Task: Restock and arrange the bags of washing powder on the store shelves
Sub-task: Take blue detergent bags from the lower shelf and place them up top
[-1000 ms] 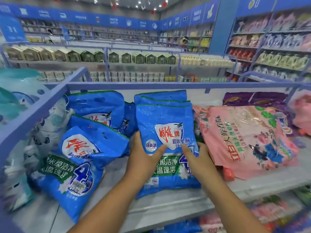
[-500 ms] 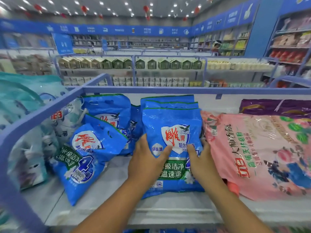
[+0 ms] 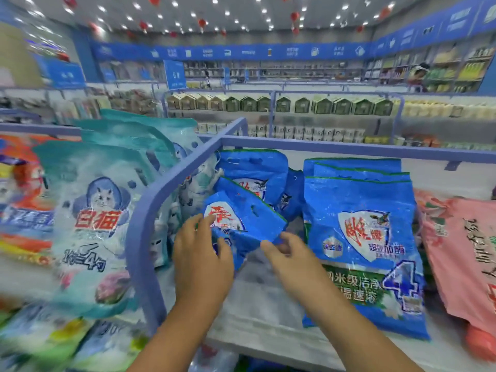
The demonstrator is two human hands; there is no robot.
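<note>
On the white shelf (image 3: 263, 315), inside a blue metal rail (image 3: 166, 189), lie several blue bags of washing powder. Nearest the hands is a slumped blue bag (image 3: 249, 224), tilted and creased, its top edge folded over toward the right; it shows a white shield with red characters, a punched handle slot and a thin green seam along its upper edge. The left hand (image 3: 201, 261) rests against this bag's left side, fingers fairly straight and spread across the printed face, thumb pointing toward the right. The right hand (image 3: 290, 259) reaches to the bag's lower right corner with its fingers loosely bent; motion blur makes it hard to tell whether they actually pinch the corner or only touch it.

Behind the slumped bag, farther back, more blue bags (image 3: 255, 173) of the same design lean against each other. To the right stands a neat stack of blue bags (image 3: 362, 237), three green-edged tops showing one behind the other; the front one lies flat and glossy, with the white shield, red characters, a green band of white text lower down and a large "4" at the right.

Right of that stack lies a pink bag (image 3: 464, 253) with black characters and floral print. Left of the rail, on the neighbouring shelf section, stand pale teal bags (image 3: 99, 210) printed with a white cat and red characters. Far off, other aisles with blue signs run across the store.
</note>
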